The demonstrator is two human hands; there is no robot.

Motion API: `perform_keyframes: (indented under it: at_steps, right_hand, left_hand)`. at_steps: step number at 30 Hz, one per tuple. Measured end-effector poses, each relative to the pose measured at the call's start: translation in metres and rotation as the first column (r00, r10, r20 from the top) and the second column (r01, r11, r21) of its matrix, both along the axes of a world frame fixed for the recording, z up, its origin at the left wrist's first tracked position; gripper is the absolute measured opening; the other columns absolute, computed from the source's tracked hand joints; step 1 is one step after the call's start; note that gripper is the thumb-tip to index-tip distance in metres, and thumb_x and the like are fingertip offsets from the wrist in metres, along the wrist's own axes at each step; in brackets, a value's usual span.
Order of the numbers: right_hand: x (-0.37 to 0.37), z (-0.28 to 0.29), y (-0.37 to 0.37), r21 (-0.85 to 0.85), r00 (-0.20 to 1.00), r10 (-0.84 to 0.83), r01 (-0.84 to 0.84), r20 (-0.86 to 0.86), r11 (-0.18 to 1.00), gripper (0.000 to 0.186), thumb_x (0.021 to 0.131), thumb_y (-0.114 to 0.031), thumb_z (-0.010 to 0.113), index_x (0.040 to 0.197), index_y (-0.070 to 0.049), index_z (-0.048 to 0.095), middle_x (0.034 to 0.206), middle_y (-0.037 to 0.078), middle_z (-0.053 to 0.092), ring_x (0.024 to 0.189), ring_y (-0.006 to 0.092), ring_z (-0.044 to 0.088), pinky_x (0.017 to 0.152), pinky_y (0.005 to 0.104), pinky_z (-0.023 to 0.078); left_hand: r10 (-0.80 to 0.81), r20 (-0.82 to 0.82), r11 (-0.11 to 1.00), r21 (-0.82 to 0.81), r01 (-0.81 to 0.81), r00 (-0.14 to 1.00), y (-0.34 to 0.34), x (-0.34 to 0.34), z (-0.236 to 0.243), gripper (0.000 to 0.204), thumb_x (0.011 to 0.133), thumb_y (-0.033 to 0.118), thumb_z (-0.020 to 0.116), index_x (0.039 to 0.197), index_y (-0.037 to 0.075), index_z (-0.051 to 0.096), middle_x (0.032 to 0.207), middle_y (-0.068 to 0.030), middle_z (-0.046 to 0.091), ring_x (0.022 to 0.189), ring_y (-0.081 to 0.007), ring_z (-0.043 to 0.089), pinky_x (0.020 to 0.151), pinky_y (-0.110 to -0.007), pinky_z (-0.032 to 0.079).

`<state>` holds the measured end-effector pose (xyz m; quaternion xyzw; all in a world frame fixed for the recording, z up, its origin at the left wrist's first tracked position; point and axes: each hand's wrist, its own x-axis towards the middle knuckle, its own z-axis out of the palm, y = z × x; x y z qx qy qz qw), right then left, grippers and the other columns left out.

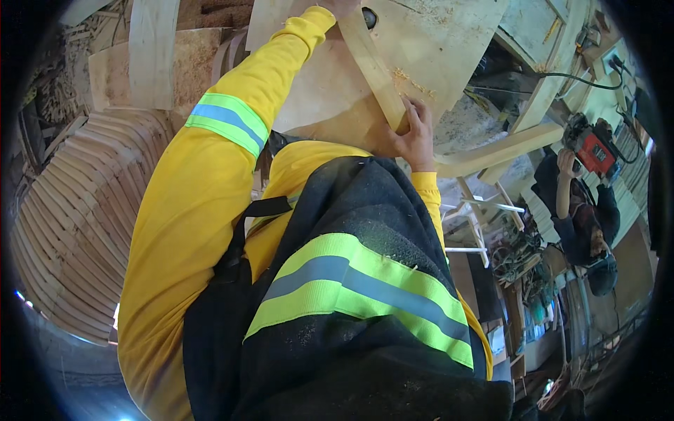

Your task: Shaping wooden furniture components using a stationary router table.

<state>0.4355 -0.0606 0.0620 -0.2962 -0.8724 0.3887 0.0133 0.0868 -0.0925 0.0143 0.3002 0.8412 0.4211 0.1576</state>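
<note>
A long, flat wooden strip [373,73] lies slantwise across the pale plywood worktop [449,42]. My right hand [415,137] grips its near end, with the thumb on one side and the fingers on the other. At the top edge of the picture, my left hand [338,7] is beside the strip's far end; its fingers are cut off from sight. Close to the strip's right edge, a dark round metal part [369,17] sits in a hole in the worktop. Wood shavings [414,83] are scattered to the right of the strip.
Many curved wooden pieces [77,217] are stacked at the left. To the right, a thick wooden beam [502,150] juts out by a white metal stand [474,217]. Farther right, another person [579,203] holds a red power tool [597,153] with a black cord.
</note>
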Motion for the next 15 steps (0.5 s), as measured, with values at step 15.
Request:
perform_keyframes:
  at_steps: [15]
  right_hand:
    - [-0.01, -0.001, -0.009, 0.001, 0.998, -0.045, 0.045, 0.044, 0.999, 0.064, 0.074, -0.023, 0.085, 0.132, -0.007, 0.064, 0.128, 0.017, 0.062, 0.117, 0.0366, 0.061, 0.101, 0.0442, 0.052]
  left_hand:
    - [-0.049, 0.035, 0.999, 0.025, 0.049, 0.998, 0.002, -0.009, 0.008, 0.047, 0.097, 0.025, 0.055, 0.141, 0.009, 0.061, 0.134, -0.0231, 0.062, 0.128, -0.0393, 0.058, 0.109, -0.044, 0.047]
